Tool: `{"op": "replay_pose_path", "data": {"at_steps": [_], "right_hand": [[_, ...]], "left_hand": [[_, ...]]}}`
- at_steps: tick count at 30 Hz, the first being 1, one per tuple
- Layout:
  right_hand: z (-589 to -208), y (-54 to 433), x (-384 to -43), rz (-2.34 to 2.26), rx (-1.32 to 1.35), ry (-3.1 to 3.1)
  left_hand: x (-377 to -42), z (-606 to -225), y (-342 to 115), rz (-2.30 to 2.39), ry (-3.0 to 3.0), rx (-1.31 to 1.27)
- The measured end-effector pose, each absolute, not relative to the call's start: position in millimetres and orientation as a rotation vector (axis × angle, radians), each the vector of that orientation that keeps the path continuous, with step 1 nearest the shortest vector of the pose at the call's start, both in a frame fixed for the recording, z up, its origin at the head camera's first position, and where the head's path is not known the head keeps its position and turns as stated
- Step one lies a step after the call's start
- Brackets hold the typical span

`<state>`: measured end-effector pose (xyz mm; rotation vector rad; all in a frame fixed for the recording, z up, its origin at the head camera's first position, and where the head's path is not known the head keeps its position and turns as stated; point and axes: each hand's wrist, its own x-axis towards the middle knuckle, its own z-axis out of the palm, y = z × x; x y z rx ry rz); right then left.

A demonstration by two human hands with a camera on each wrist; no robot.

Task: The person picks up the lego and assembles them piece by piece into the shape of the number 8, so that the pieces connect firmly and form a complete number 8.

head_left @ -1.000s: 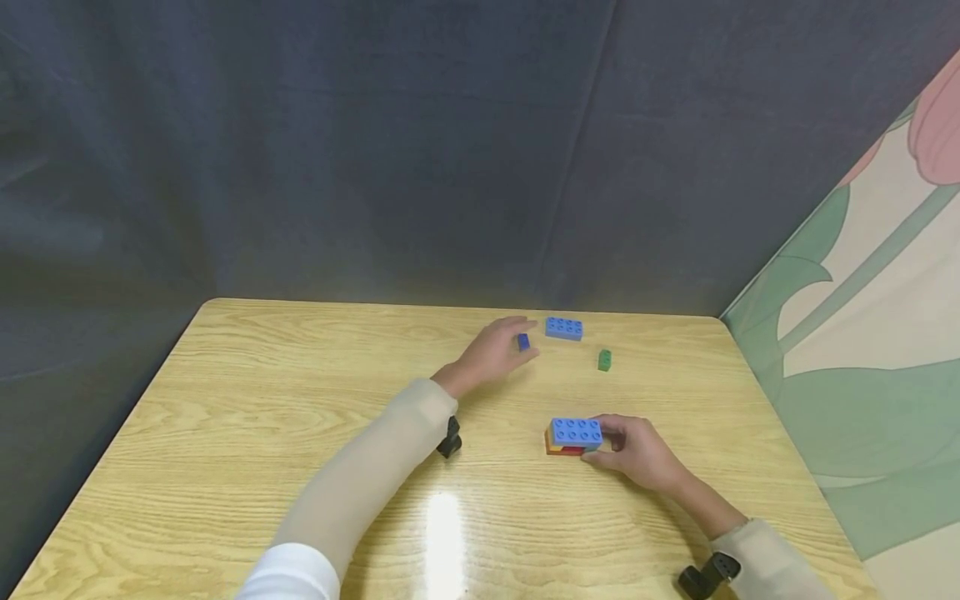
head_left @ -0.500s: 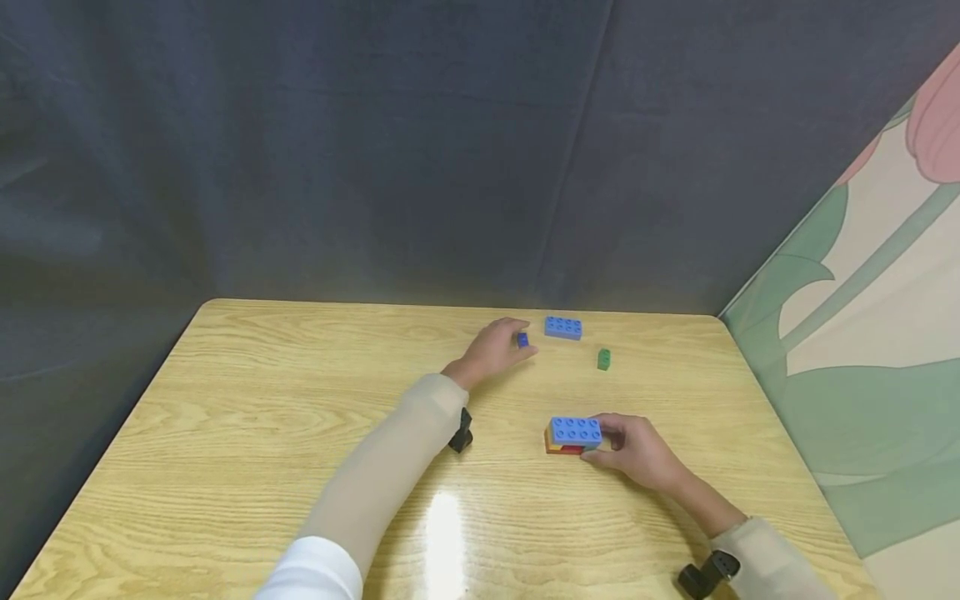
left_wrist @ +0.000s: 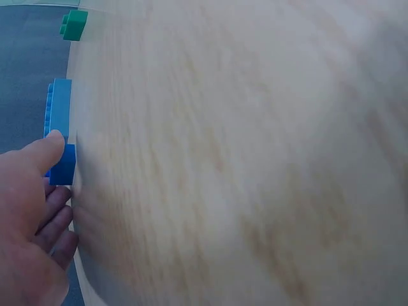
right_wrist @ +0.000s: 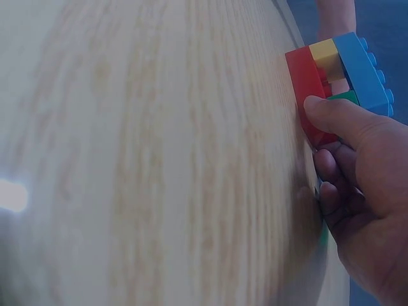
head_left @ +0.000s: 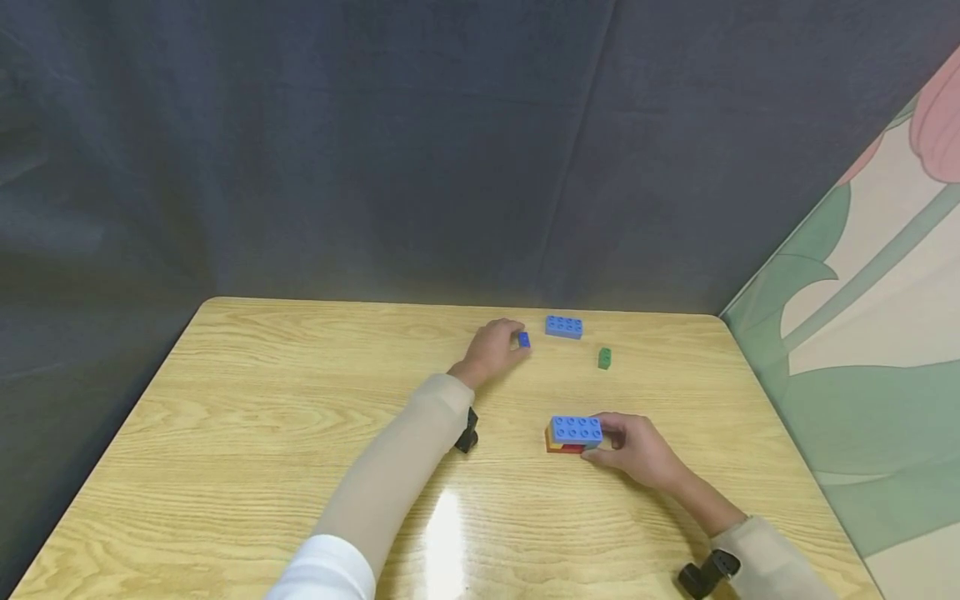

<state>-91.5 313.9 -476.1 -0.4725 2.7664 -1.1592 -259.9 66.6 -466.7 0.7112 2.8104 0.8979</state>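
Observation:
My left hand [head_left: 495,350] has its thumb and fingers on either side of a small dark blue toy brick [head_left: 524,340] and pinches it at the table's far side. In the left wrist view the thumb overlaps the small brick [left_wrist: 62,164]. My right hand [head_left: 637,450] grips the right end of a brick stack [head_left: 576,431] that sits on the table. In the right wrist view, the stack has a red brick [right_wrist: 302,80] at the bottom, yellow [right_wrist: 326,60] and green [right_wrist: 344,97] bricks between, and a long blue brick [right_wrist: 364,71] on top.
A long blue brick [head_left: 564,327] lies by the far edge, just right of my left hand. Closer in and further right is a small green brick [head_left: 604,358]. Behind the wooden table [head_left: 300,400] hangs a dark curtain [head_left: 375,167]; a flower-patterned wall covering [head_left: 870,400] borders the right.
My left thumb and fingers have drawn in around the small blue brick, and the left forearm has shifted slightly right. My right hand and the stack stay where they were.

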Motion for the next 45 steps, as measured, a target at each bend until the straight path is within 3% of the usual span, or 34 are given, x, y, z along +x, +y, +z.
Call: {"op": "replay_pose_path", "data": {"at_steps": [45], "right_hand": [[-476, 316, -92, -1.126, -0.452, 2.795]], "left_hand": [[-255, -462, 68, 1.092, 2.805, 0.686]]}}
